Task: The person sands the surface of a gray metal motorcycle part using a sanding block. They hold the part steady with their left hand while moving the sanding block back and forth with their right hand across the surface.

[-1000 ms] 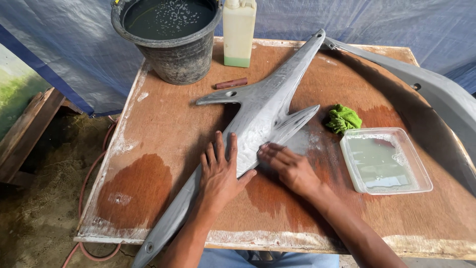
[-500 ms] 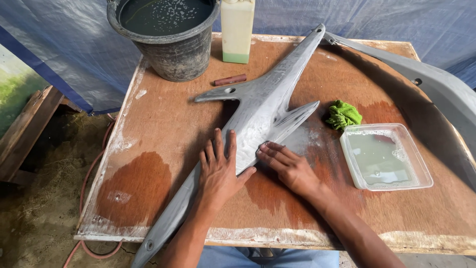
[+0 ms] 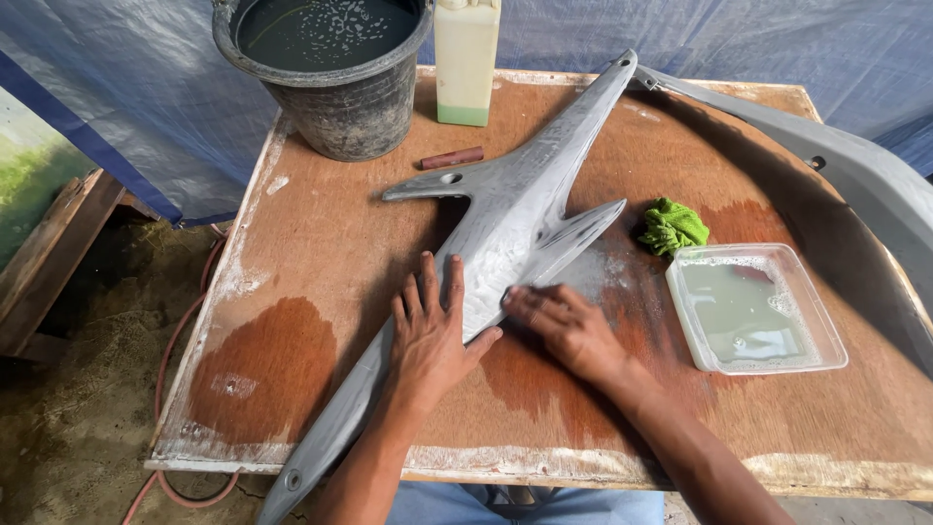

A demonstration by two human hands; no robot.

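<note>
A long grey plastic fairing panel [image 3: 505, 228] with pointed arms lies diagonally across a wet wooden table [image 3: 292, 282]. My left hand [image 3: 432, 331] rests flat on the panel's lower middle, fingers spread. My right hand [image 3: 564, 326] presses down at the panel's right edge with its fingers together over something I cannot make out. Pale sanding residue coats the panel around both hands.
A dark bucket of water [image 3: 326, 68] and a pale plastic bottle [image 3: 466, 58] stand at the table's far side, a small brown stick [image 3: 452, 157] near them. A green cloth [image 3: 673, 226] and a clear tray of cloudy water [image 3: 753, 306] lie right. Another grey panel [image 3: 855, 170] runs along the right edge.
My right hand has slid slightly along the panel's edge; my left hand stays flat in place. The view has shifted a little.
</note>
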